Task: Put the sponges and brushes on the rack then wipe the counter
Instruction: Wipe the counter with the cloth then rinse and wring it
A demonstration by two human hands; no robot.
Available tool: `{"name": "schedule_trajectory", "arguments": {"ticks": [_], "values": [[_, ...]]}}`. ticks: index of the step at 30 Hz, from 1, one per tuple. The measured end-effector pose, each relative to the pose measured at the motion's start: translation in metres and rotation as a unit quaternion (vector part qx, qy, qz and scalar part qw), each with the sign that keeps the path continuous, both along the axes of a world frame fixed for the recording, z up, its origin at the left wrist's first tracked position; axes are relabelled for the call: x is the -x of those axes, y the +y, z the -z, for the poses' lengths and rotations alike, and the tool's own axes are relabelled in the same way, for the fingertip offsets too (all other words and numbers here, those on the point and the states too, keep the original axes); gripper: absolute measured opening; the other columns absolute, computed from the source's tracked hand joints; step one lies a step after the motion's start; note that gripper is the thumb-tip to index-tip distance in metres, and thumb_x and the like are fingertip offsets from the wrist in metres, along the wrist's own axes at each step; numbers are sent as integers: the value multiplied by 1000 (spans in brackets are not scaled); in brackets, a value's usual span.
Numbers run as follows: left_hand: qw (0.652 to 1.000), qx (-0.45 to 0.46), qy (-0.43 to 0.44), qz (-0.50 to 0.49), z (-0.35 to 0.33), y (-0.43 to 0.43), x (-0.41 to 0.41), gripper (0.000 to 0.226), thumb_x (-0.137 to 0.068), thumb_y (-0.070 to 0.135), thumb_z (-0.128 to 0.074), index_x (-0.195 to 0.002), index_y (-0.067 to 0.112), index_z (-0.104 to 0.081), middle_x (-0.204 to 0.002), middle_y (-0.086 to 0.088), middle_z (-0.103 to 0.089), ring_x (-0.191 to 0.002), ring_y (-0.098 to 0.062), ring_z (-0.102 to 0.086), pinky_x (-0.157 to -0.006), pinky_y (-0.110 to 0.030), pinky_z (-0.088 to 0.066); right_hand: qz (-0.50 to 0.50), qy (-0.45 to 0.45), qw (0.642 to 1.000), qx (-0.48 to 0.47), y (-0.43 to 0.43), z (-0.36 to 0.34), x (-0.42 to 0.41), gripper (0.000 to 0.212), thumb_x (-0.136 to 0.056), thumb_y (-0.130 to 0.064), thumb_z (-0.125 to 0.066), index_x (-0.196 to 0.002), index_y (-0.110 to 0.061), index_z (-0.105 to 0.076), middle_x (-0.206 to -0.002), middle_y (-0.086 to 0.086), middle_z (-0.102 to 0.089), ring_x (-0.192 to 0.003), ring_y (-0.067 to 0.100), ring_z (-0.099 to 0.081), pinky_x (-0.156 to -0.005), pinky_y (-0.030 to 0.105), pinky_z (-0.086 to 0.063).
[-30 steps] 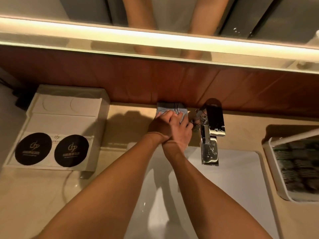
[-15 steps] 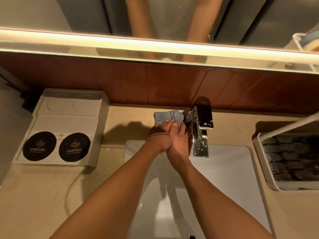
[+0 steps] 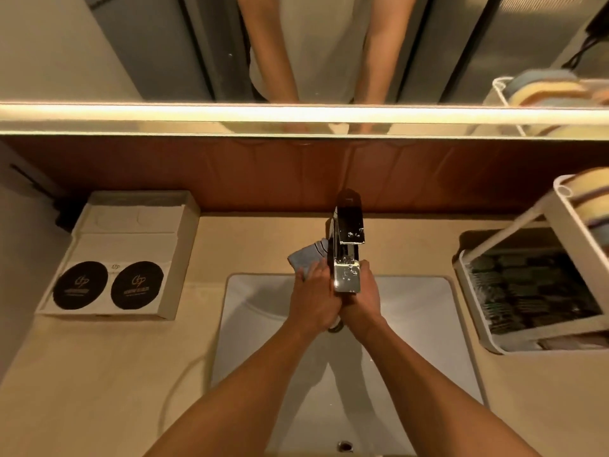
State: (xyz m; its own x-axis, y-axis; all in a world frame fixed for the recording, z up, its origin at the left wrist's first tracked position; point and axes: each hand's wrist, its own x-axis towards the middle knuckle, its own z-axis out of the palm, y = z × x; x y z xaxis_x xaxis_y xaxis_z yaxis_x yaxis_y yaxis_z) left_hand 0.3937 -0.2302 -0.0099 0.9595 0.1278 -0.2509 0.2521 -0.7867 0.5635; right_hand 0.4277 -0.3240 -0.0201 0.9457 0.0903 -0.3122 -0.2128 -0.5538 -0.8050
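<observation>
A blue-grey cloth [image 3: 306,257] lies on the beige counter [image 3: 257,245] behind the basin, just left of the chrome faucet [image 3: 347,255]. My left hand [image 3: 314,300] presses its fingers on the cloth's near edge. My right hand [image 3: 362,298] reaches along the faucet's right side, fingers straight, partly hidden under the spout. The white rack [image 3: 514,232] stands at the right. Yellow sponges [image 3: 590,192] sit on its upper tier and dark green scrubbers [image 3: 527,291] fill its lower tray.
The white basin [image 3: 263,357] lies below my arms. A white box [image 3: 131,232] with two black round pads stands on the counter at the left. A brown wall panel and a lit mirror edge run along the back.
Both hands slid with the cloth from the back of the counter toward the basin's rim. My right hand moved off the cloth to the far side of the faucet.
</observation>
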Motion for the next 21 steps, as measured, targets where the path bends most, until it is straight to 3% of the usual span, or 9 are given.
{"name": "schedule_trajectory", "arguments": {"ticks": [2, 4, 6, 7, 10, 13, 15, 18, 21], "values": [[993, 87, 15, -84, 2, -18, 3, 45, -95, 41, -44, -138, 28, -52, -139, -3, -56, -134, -25, -43, -114, -45, -37, -128, -79, 977, 152, -16, -1, -11, 49, -86, -14, -72, -130, -10, -50, -122, 16, -56, -110, 34, -57, -93, 45, -52], [975, 143, 17, -171, 10, -35, 5, 47, -85, 62, -38, -121, 38, -54, -116, 0, -68, -115, -22, -62, -99, -45, -52, -223, -184, 914, 285, -31, -4, -16, 64, -88, -16, -73, -145, -9, -44, -133, 15, -54, -115, 33, -52, -96, 39, -49], [964, 183, 13, -195, 16, -50, 6, 52, -90, 73, -43, -130, 42, -49, -114, 6, -71, -102, -11, -70, -92, -38, -58, -270, -254, 857, 357, -46, 4, -25, 76, -85, -22, -76, -150, -10, -39, -136, 12, -56, -112, 32, -54, -92, 37, -49], [961, 204, 16, -184, 11, -58, 2, 59, -93, 73, -40, -142, 41, -43, -129, 7, -67, -111, -7, -67, -100, -34, -55, -279, -257, 847, 372, -54, 10, -31, 79, -84, -25, -77, -151, -11, -38, -137, 12, -56, -111, 32, -55, -91, 37, -50], [985, 151, 23, -83, 10, -80, -14, 64, -103, 59, -15, -160, 29, -21, -164, 6, -30, -150, -11, -29, -123, -38, -25, -270, -255, 844, 386, -81, 22, -46, 79, -83, -27, -79, -151, -12, -41, -137, 10, -57, -110, 31, -56, -87, 36, -53], [979, 154, 19, -134, 19, -107, -37, 93, -93, 75, 9, -149, 21, -42, -148, -6, -52, -137, -17, -47, -115, -42, -40, -261, -302, 840, 369, -100, 27, -64, 67, -85, -27, -73, -146, -14, -49, -129, 7, -59, -101, 28, -56, -78, 36, -52], [974, 154, 14, -168, 17, -116, -45, 101, -89, 79, 8, -146, 19, -49, -147, -7, -54, -139, -19, -46, -117, -43, -36, -248, -338, 839, 347, -97, 35, -71, 43, -92, -28, -53, -133, -18, -55, -120, 6, -60, -95, 25, -55, -76, 35, -49], [967, 146, 13, -210, 12, -118, -55, 80, -99, 68, -7, -153, 20, -40, -159, -5, -40, -148, -21, -35, -122, -45, -28, -234, -351, 832, 361, -89, 45, -80, 34, -86, -31, -24, -112, -22, -44, -104, 9, -53, -85, 24, -48, -70, 35, -43], [958, 175, 7, -226, 10, -114, -73, 88, -90, 76, -1, -159, 27, -28, -163, -2, -32, -149, -20, -31, -123, -43, -26, -240, -376, 781, 438, -84, 59, -99, 42, -84, -29, -15, -117, -20, -41, -109, 12, -36, -92, 26, -39, -79, 36, -36]]}}
